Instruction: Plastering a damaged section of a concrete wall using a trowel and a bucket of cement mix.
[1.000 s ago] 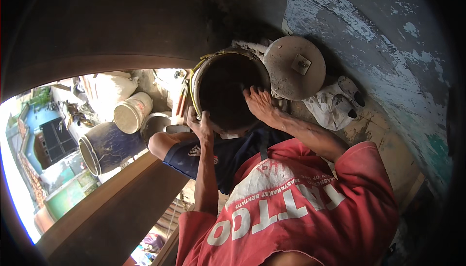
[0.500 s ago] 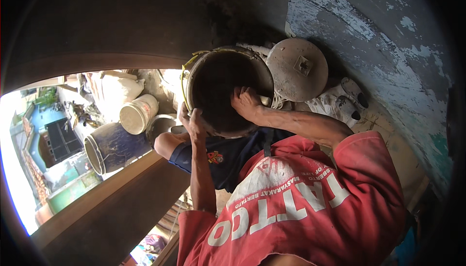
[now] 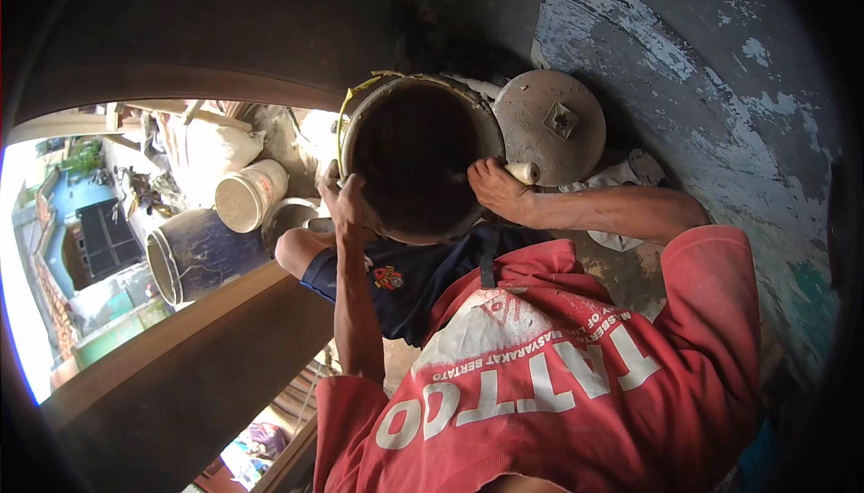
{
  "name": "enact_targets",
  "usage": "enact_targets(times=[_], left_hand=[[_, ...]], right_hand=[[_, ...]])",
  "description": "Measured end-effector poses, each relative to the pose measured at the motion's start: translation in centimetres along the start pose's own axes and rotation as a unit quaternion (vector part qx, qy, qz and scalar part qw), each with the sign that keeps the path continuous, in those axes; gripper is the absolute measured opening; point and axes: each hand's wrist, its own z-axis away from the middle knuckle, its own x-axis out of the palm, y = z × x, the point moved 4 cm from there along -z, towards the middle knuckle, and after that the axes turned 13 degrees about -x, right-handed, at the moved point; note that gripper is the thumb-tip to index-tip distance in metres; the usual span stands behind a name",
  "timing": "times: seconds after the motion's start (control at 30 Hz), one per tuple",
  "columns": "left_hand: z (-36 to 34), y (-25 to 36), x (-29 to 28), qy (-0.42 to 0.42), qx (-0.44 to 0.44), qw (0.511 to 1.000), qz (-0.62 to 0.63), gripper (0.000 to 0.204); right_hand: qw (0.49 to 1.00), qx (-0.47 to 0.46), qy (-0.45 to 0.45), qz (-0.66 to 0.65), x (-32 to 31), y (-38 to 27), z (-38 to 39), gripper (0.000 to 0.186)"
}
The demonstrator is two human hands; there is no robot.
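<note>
A large, dirty bucket [image 3: 493, 138] stands in front of me, its dark mouth facing up. At its left rim, the fingers of my left hand [image 3: 345, 198] are closed on the edge. My right hand [image 3: 498, 189] is wrapped around a tool with a thick pale handle [image 3: 523, 173], at the right side of the bucket's mouth. The butt of the handle sticks out to the right of my fist. The tool's working end is lost in the dark inside, and so is whatever lies at the bottom. A yellow strip [image 3: 358, 94] runs along the upper left rim.
Right of the bucket lies a round grey disc [image 3: 531, 129] with a square boss. A peeling wall [image 3: 684, 70] rises behind it. To the left lie a blue drum [image 3: 211, 255] and a pale pail [image 3: 249, 198]. A long wooden beam [image 3: 180, 340] crosses the lower left.
My right hand has moved right, from inside the bucket toward its right rim, and more of the pale handle shows. My left hand stays on the rim. The view has shifted slightly.
</note>
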Motion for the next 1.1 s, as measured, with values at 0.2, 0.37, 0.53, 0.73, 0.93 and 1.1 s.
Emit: enact_targets(times=[0.2,0.37,0.53,0.73,0.93,1.1], left_hand=[[1.0,0.5,2.5,0.010,0.008,0.998,-0.062,0.020],[2.5,0.9,3.8,0.017,0.014,1.000,-0.021,0.008],[3.2,1.4,6.0,0.059,0.055,0.991,-0.105,0.013],[4.6,2.1,8.6,0.134,0.093,0.973,-0.161,0.016],[5.7,0.2,8.3,0.122,0.117,0.971,-0.168,0.019],[5.2,-1.7,5.5,0.129,0.099,0.982,-0.101,0.020]], right_hand=[[0.953,0.215,0.210,-0.038,4.2,1.1,-4.2,0.028],[0.990,0.086,0.011,-0.114,4.5,-1.2,-3.0,0.022],[0.950,0.292,0.106,-0.034,4.4,2.4,-3.8,0.019],[0.903,0.137,-0.117,-0.390,11.7,-1.3,-8.3,0.021],[0.853,0.184,0.128,-0.472,9.9,-2.3,-3.8,0.018],[0.895,0.315,0.093,-0.301,6.9,0.5,-3.2,0.013]])
